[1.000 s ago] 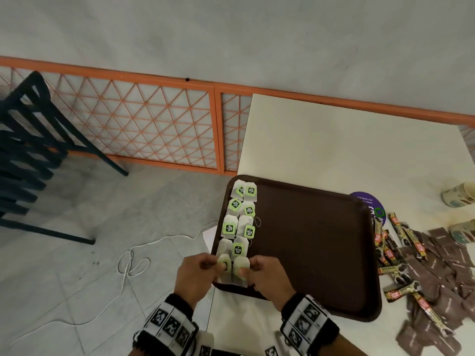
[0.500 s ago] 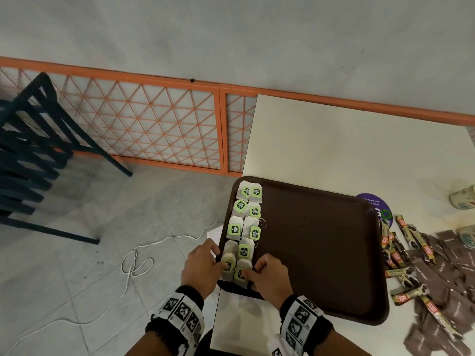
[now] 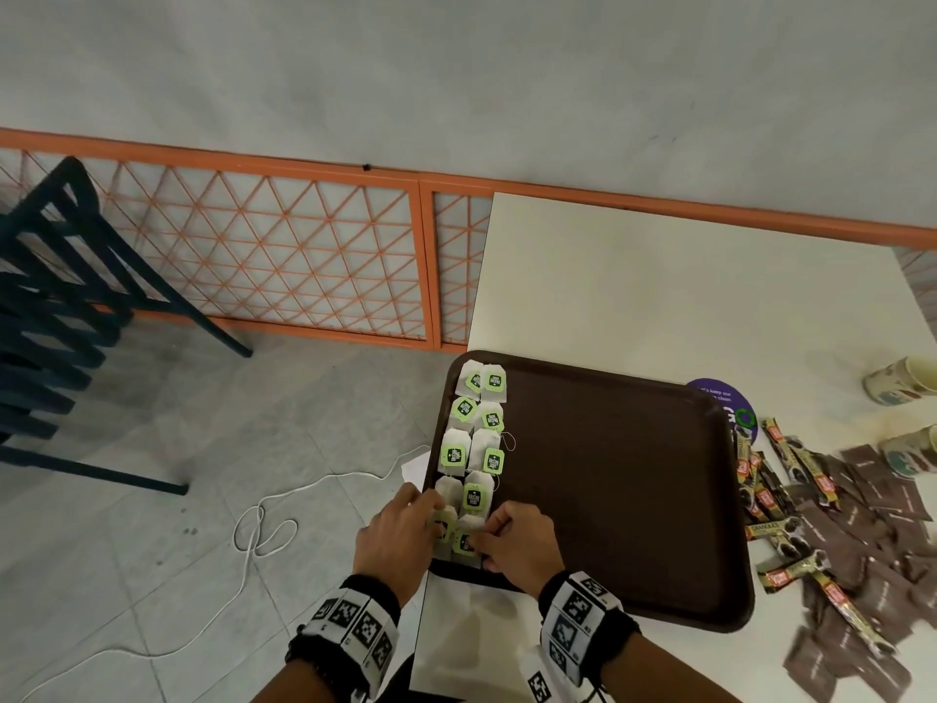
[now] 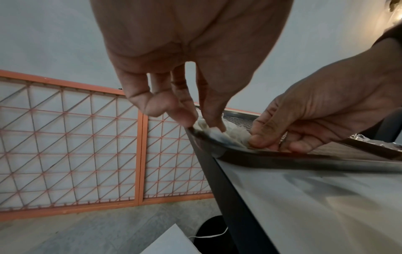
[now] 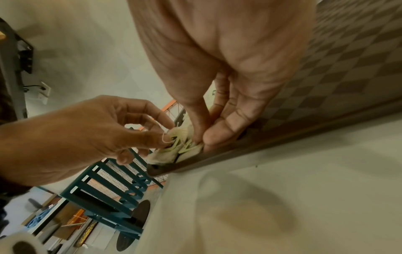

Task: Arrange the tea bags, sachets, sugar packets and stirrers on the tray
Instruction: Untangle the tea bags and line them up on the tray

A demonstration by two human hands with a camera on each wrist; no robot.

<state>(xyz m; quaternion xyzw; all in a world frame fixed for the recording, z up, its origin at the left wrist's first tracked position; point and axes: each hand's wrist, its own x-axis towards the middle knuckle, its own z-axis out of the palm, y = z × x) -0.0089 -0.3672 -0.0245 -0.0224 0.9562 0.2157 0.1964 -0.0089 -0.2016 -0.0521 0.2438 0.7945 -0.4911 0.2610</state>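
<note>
The tray [image 3: 608, 499] at 6 o'clock is looking like dark brown plastic, matt, its floor showing a fine woven texture in the right wrist view, its rim smoother. The tea bags [image 3: 474, 449], lying in 2 columns at its 9 o'clock edge, are showing soft white filter paper with green paper tags. The table [image 3: 659, 296] is appearing smooth, cream and faintly sheeny. At 3 o'clock the sachets [image 3: 791, 474] are glinting like glossy foil, the brown packets [image 3: 862, 525] looking matt paper.
</note>
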